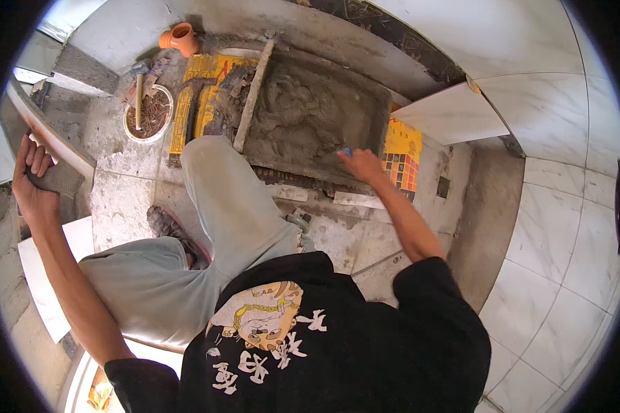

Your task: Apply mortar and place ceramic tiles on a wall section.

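At the far left, my left hand (pixel 36 179) is raised with its fingers curled over the edge of a pale tile (pixel 83 148), seen nearly edge-on. In front of me, my right hand (pixel 364 167) closes round a blue handle, probably a trowel's (pixel 347 151). The tool's blade cannot be made out against the wet grey mortar (pixel 296 110). That mortar lies spread and ridged in a shallow rectangular tray (pixel 387 117). My right hand is over the tray's near right edge.
Left of the tray stands a white bucket (pixel 167 124) of brown bits, with a wooden-handled hammer (pixel 138 103) across it. An orange pipe fitting (pixel 180 39) is behind it. Yellow printed packaging (pixel 403 148) lies under the tray. Marbled wall tiles (pixel 551 220) rise at the right.
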The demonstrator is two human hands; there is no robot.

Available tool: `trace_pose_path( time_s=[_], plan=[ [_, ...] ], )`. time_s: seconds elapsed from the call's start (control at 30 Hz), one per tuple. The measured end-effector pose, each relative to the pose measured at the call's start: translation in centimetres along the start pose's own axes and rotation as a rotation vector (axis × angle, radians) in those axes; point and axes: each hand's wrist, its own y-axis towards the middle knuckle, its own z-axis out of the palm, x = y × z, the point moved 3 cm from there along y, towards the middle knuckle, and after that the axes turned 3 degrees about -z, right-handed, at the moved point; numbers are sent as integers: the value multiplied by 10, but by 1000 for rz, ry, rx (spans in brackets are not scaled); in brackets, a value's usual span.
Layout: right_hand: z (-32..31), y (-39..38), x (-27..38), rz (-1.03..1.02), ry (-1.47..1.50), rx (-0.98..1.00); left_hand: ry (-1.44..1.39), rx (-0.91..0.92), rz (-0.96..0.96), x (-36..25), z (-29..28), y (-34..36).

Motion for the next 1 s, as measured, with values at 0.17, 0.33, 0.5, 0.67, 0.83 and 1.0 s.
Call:
trace_pose_path(
  time_s=[0.17,0.33,0.5,0.67,0.83,1.0],
  plan=[
    [-86,-26,17,-124,-107,158,-11,148,-35,-11,-7,-2],
    [-75,-11,24,-290,-275,157,46,-20,72,0,20,-21],
    [-82,-6,90,-538,-240,105,9,99,46,-9,-9,-10],
    [-44,22,105,-687,-229,85,6,115,-3,-12,-37,8],
    [-45,9,66,-689,-278,91,44,137,4,-31,-54,15],
    [-45,-15,-3,-524,-451,221,107,-191,-133,-5,24,-3]
  ],
)
